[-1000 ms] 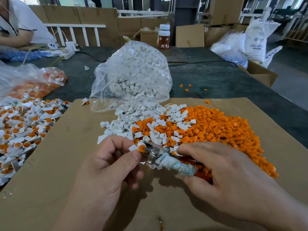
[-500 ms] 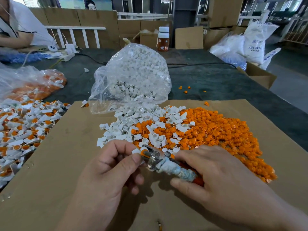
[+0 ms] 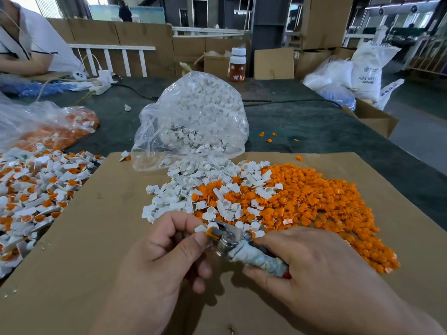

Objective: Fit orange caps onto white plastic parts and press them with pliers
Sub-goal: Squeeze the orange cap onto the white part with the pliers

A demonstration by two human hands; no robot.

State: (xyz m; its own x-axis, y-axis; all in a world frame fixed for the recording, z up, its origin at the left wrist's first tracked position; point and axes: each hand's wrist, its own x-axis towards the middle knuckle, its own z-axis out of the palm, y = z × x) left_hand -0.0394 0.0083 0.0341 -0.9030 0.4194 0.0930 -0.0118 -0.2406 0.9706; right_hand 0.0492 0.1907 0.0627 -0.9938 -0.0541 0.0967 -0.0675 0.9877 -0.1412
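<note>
Left hand [image 3: 164, 252] pinching white part [image 3: 200, 228] with orange cap [image 3: 210, 233], my thumb and forefinger clamped on it, over near half of cardboard sheet [image 3: 96, 238]. Right hand [image 3: 314, 262] gripping pliers [image 3: 232, 240], fingers curling round wrapped handle; jaws seemingly biting cap. Orange caps [image 3: 314, 201], white parts [image 3: 183, 189] lying mid-sheet. Clear bag [image 3: 198, 117] sitting on sheet's far edge.

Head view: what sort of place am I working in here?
Most likely a small factory assembly workshop: bulk piles of orange caps, a clear bag of white parts, cardboard boxes and resin sacks behind.
</note>
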